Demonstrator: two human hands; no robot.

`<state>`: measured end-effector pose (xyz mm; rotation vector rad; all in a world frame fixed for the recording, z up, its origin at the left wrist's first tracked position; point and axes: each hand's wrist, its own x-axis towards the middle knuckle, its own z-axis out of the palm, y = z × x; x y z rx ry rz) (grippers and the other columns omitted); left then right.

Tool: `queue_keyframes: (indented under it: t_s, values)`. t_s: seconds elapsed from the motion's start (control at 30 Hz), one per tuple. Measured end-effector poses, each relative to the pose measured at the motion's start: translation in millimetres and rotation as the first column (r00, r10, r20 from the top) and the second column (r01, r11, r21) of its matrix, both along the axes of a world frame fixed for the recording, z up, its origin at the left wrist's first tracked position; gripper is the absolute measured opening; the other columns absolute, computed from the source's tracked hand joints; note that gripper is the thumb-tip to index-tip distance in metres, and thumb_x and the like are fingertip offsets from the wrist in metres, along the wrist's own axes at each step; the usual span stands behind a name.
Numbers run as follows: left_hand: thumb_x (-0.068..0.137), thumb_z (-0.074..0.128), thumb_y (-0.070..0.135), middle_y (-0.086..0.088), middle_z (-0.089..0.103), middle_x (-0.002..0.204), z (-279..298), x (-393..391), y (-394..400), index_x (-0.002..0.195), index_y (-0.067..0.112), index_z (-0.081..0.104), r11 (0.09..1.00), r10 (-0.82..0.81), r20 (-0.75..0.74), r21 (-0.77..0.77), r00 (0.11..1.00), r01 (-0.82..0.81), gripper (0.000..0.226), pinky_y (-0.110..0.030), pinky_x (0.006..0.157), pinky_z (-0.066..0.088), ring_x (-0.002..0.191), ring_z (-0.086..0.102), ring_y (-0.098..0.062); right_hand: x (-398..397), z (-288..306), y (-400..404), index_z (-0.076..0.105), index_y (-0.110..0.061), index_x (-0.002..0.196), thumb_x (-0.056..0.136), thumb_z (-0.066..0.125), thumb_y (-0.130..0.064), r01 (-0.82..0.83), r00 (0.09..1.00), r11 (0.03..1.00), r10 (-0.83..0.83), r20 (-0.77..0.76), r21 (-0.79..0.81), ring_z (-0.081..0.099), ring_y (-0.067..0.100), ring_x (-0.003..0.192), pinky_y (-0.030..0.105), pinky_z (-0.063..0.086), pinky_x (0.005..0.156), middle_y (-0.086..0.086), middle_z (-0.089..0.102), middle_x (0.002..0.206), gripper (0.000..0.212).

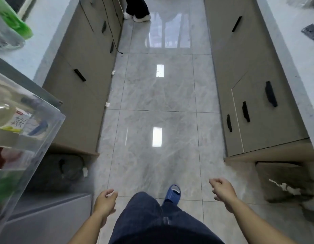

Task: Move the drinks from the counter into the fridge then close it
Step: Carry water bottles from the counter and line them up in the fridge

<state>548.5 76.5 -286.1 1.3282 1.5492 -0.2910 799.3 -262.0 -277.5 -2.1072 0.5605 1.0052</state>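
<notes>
Blurred bottles point(13, 122) behind the clear fridge door shelf point(47, 138), cut by the left edge; green-labelled bottle point(10, 20) cropped on the tabletop point(45, 32)

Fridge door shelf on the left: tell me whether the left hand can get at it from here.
Probably yes: the left hand holds nothing, and nothing stands between it and the fridge door shelf.

grey marbled floor point(158, 95), blue slipper point(172, 194)

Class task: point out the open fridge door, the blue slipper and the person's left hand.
fridge door point(52, 124), head view, clear shelf wall.
blue slipper point(172, 195), head view, its strap.
left hand point(105, 202), head view, its back.
</notes>
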Motion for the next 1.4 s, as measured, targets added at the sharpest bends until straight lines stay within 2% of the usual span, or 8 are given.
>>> queue_keyframes:
  t_s: [0.1,0.23,0.57,0.77,0.9,1.13,1.3,1.4]
  values:
    - [0.097,0.059,0.022,-0.017,0.062,0.111,-3.5,15.5,7.3,0.126,0.011,0.057,0.998,0.059,-0.030,-0.011,0.998,-0.059,0.031,-0.040,0.079,0.054,0.098,0.060,-0.033,65.7,4.9,44.1,0.061,-0.012,0.104,0.094,0.060,-0.029,-0.039,0.999,0.998,0.036,0.041,0.057,0.053,0.022,0.077,0.032,0.048,0.066,0.005,0.056,0.089,0.020]
    - [0.097,0.061,0.023,-0.018,0.061,0.119,-13.1,41.8,30.0,0.125,0.008,0.058,0.991,0.132,-0.071,-0.030,0.989,-0.134,0.032,-0.042,0.079,0.053,0.096,0.060,-0.034,136.9,11.3,109.9,0.062,-0.014,0.102,0.094,0.061,-0.031,-0.089,0.994,0.992,0.082,0.076,0.092,0.058,0.022,0.081,0.033,0.051,0.066,0.005,0.060,0.092,0.020]
    - [0.098,0.056,0.023,-0.014,0.059,0.127,-23.4,178.5,153.6,0.126,0.009,0.057,0.961,0.267,-0.036,-0.071,0.963,-0.269,0.031,-0.042,0.082,0.052,0.112,0.058,-0.036,252.6,19.8,238.8,0.061,-0.016,0.102,0.094,0.061,-0.036,-0.270,0.960,0.963,0.270,0.078,-0.010,0.060,0.022,0.085,0.033,0.051,0.064,0.003,0.062,0.098,0.022]
    - [0.095,0.059,0.025,-0.007,0.063,0.115,-11.4,259.7,223.7,0.111,0.018,0.060,0.949,0.316,0.121,-0.042,0.941,-0.313,0.017,-0.027,0.060,0.050,0.090,0.061,-0.022,313.7,22.6,309.5,0.060,-0.011,0.100,0.096,0.060,-0.034,-0.392,0.916,0.918,0.395,0.067,-0.049,0.058,0.024,0.083,0.032,0.049,0.062,0.006,0.061,0.097,0.023]
    - [0.095,0.059,0.027,-0.005,0.063,0.113,-11.0,286.5,246.9,0.109,0.022,0.060,0.921,0.390,0.143,-0.041,0.910,-0.388,0.015,-0.026,0.059,0.050,0.087,0.061,-0.018,353.2,19.0,352.4,0.061,-0.012,0.097,0.096,0.060,-0.032,-0.485,0.871,0.872,0.488,0.052,-0.069,0.057,0.025,0.079,0.034,0.050,0.063,0.008,0.062,0.093,0.020]
    - [0.095,0.059,0.030,-0.005,0.061,0.114,-8.0,313.9,257.0,0.110,0.022,0.059,0.817,0.577,0.052,-0.014,0.815,-0.577,0.017,-0.026,0.061,0.053,0.091,0.062,-0.019,424.2,-3.2,430.1,0.060,-0.011,0.098,0.096,0.060,-0.033,-0.663,0.748,0.746,0.662,-0.033,-0.063,0.055,0.025,0.078,0.034,0.049,0.063,0.011,0.062,0.094,0.022]
    - [0.095,0.059,0.030,-0.006,0.061,0.117,7.7,332.4,248.9,0.119,0.018,0.059,0.709,0.705,-0.029,0.034,0.709,-0.704,0.027,-0.030,0.069,0.056,0.093,0.063,-0.021,477.9,-11.7,507.6,0.060,-0.007,0.089,0.096,0.059,-0.031,-0.798,0.602,0.601,0.796,-0.061,-0.038,0.047,0.024,0.063,0.029,0.043,0.054,0.009,0.055,0.069,0.025]
    - [0.095,0.060,0.031,-0.008,0.061,0.115,12.5,345.6,240.9,0.117,0.018,0.059,0.601,0.799,-0.067,0.052,0.598,-0.797,0.026,-0.035,0.074,0.057,0.094,0.063,-0.025,498.3,-14.8,557.9,0.061,-0.007,0.090,0.096,0.060,-0.030,-0.868,0.495,0.496,0.867,-0.046,-0.005,0.045,0.022,0.058,0.027,0.042,0.051,0.007,0.053,0.065,0.024]
